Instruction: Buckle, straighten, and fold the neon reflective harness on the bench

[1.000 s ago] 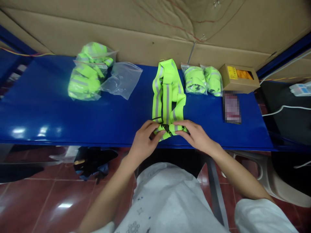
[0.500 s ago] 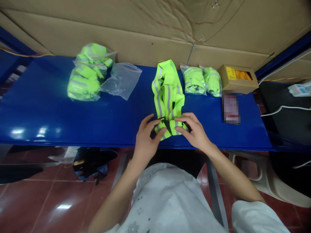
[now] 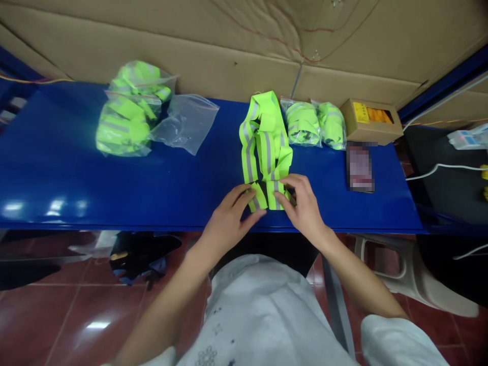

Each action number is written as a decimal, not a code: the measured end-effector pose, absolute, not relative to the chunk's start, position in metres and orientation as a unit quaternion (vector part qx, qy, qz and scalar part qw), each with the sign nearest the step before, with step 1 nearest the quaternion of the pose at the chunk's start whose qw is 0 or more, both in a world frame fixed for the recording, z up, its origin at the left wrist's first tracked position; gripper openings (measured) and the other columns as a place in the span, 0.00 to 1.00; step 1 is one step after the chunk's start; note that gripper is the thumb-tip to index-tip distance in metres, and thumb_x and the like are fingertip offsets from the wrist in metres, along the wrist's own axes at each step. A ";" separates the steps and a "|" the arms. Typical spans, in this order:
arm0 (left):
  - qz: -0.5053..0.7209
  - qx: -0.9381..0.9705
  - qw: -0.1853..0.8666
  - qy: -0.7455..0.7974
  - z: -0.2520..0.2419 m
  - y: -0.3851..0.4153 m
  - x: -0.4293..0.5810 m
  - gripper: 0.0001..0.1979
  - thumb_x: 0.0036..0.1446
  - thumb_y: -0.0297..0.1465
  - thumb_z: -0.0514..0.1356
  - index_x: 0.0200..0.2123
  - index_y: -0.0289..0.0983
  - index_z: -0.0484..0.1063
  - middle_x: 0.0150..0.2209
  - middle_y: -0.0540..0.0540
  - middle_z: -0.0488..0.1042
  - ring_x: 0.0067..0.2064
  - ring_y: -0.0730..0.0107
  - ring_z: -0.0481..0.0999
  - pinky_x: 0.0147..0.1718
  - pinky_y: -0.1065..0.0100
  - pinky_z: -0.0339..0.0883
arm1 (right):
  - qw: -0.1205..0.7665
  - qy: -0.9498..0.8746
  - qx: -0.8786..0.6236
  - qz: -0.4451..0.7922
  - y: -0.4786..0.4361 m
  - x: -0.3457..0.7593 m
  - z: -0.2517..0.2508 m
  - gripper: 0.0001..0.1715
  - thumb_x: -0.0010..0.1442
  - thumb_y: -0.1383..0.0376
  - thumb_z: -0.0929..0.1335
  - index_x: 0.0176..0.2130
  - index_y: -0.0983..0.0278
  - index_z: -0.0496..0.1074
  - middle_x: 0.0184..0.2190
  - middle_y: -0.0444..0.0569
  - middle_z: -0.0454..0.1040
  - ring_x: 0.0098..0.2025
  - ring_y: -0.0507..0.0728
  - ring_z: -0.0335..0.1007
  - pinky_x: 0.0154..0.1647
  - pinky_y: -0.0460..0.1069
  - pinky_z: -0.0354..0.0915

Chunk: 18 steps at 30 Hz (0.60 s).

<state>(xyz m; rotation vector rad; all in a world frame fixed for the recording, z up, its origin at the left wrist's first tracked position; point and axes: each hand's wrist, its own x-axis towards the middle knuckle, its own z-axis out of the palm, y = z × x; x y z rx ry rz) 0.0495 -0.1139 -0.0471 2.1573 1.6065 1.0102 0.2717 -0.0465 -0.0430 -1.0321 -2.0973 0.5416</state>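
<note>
A neon yellow-green reflective strap vest [image 3: 269, 147] with grey stripes lies lengthwise on the blue table, its near end folded into two short flaps. At the left flap is my left hand [image 3: 229, 218], fingertips against the fabric's edge, thumb stretched apart along its lower border. My right hand [image 3: 307, 203] pinches the right flap between thumb and fingers. Dark material shows in the gap between the flaps. Part of the right flap is hidden behind my fingers.
Bagged vests [image 3: 124, 127] and an empty clear zip bag [image 3: 186, 124] lie to the left. Two rolled vests in bags [image 3: 303, 124] sit at the back right, beside a cardboard box [image 3: 371, 122] and a blurred-out flat item [image 3: 359, 168]. The blue table's [image 3: 183, 195] front edge is close to me.
My left thumb has slid off the left flap to its lower edge, and that hand has loosened. The flaps lie flatter and straighter. The view has shifted slightly.
</note>
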 end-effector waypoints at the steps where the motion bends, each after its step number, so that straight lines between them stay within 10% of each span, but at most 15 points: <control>1: 0.327 0.761 0.132 0.545 -0.048 -0.116 0.047 0.26 0.70 0.43 0.64 0.64 0.36 0.69 0.64 0.32 0.73 0.65 0.47 0.76 0.63 0.49 0.75 | 0.353 -0.826 -0.392 0.200 -0.047 0.272 -0.044 0.13 0.75 0.63 0.67 0.57 0.58 0.74 0.53 0.57 0.75 0.57 0.63 0.76 0.55 0.59 0.77; 4: 0.287 0.785 0.105 0.539 -0.052 -0.119 0.041 0.34 0.66 0.43 0.68 0.68 0.35 0.64 0.65 0.30 0.72 0.66 0.44 0.75 0.63 0.47 0.75 | 0.316 -0.860 -0.357 0.179 -0.048 0.279 -0.044 0.15 0.77 0.63 0.64 0.57 0.59 0.77 0.53 0.57 0.76 0.58 0.63 0.77 0.60 0.60 0.76; 10: 0.316 0.790 0.078 0.520 -0.052 -0.110 0.039 0.19 0.71 0.34 0.64 0.62 0.38 0.70 0.57 0.37 0.80 0.60 0.50 0.81 0.59 0.49 0.77 | 0.207 -0.909 -0.306 0.194 -0.049 0.301 -0.038 0.33 0.74 0.56 0.69 0.73 0.58 0.64 0.67 0.64 0.66 0.70 0.69 0.68 0.66 0.66 0.73; 18: 0.416 0.617 0.435 0.507 -0.046 -0.104 0.026 0.44 0.61 0.41 0.74 0.74 0.51 0.56 0.74 0.39 0.61 0.74 0.51 0.66 0.71 0.49 0.67 | 0.210 -0.919 -0.280 0.182 -0.042 0.306 -0.041 0.33 0.73 0.56 0.69 0.73 0.55 0.65 0.67 0.59 0.71 0.69 0.68 0.70 0.68 0.67 0.72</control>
